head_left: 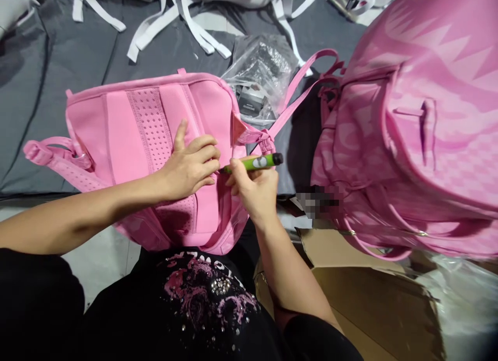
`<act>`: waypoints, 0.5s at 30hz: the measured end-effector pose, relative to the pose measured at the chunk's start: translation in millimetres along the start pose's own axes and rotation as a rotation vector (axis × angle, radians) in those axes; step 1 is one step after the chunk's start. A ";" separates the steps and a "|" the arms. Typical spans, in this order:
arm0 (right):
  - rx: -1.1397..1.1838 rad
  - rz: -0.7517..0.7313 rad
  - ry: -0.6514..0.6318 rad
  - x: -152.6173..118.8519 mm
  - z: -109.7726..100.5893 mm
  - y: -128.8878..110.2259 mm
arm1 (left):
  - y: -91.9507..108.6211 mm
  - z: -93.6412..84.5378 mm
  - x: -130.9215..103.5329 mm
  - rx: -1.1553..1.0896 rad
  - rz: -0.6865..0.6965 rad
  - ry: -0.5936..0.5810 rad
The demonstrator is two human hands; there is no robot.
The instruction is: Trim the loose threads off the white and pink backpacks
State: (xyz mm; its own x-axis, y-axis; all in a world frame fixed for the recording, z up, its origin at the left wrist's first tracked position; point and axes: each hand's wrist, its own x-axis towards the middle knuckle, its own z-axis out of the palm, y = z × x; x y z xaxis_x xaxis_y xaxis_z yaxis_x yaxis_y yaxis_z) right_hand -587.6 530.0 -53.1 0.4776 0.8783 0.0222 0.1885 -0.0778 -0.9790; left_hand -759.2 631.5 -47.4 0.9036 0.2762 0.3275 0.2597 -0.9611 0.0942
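A pink backpack (pixel 116 127) lies in front of me with its padded back panel facing up. My left hand (pixel 190 164) rests on that panel, thumb apart and fingers stretched across the pink fabric. Between the fingers of my right hand (pixel 257 190) is a green marker pen (pixel 259 163) with a black end pointing right. Its tip points left and meets the panel close to my left fingertips; whether it leaves a mark I cannot see. One shoulder strap (pixel 62 164) sticks out on the left side, and a knotted pink strap (pixel 266 140) lies by the right edge.
A large stack of pink patterned bags (pixel 420 122) stands at the right. Beyond the backpack lies a clear plastic bag (pixel 264 65) with dark packets, on a dark grey cloth surface (pixel 78 50). White straps (pixel 182 24) hang at the back. An open cardboard box (pixel 373 299) is below right.
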 end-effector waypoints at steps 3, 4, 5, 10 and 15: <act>-0.012 -0.027 0.068 -5.0 -5.8 0.7 | -13.5 -12.0 11.2 0.058 0.058 -0.078; 0.018 -0.037 0.096 -8.6 -7.8 1.0 | -21.0 -17.7 17.8 0.088 0.108 -0.134; 0.056 -0.054 0.103 -13.3 -8.9 1.6 | -29.2 -23.8 25.1 0.122 0.160 -0.195; -0.037 -0.378 0.049 -39.9 5.3 9.5 | -46.9 -57.3 50.4 0.274 0.187 -0.364; -0.195 -0.732 0.141 -53.7 13.4 -10.1 | 10.5 -118.3 27.8 0.350 0.030 -0.269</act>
State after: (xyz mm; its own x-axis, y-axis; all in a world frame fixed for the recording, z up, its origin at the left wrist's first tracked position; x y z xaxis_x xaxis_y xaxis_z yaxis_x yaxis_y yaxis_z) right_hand -626.6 489.9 -47.2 0.2750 0.6703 0.6892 0.6402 0.4072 -0.6515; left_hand -771.6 629.1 73.9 0.9571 0.2825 0.0644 0.2895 -0.9237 -0.2511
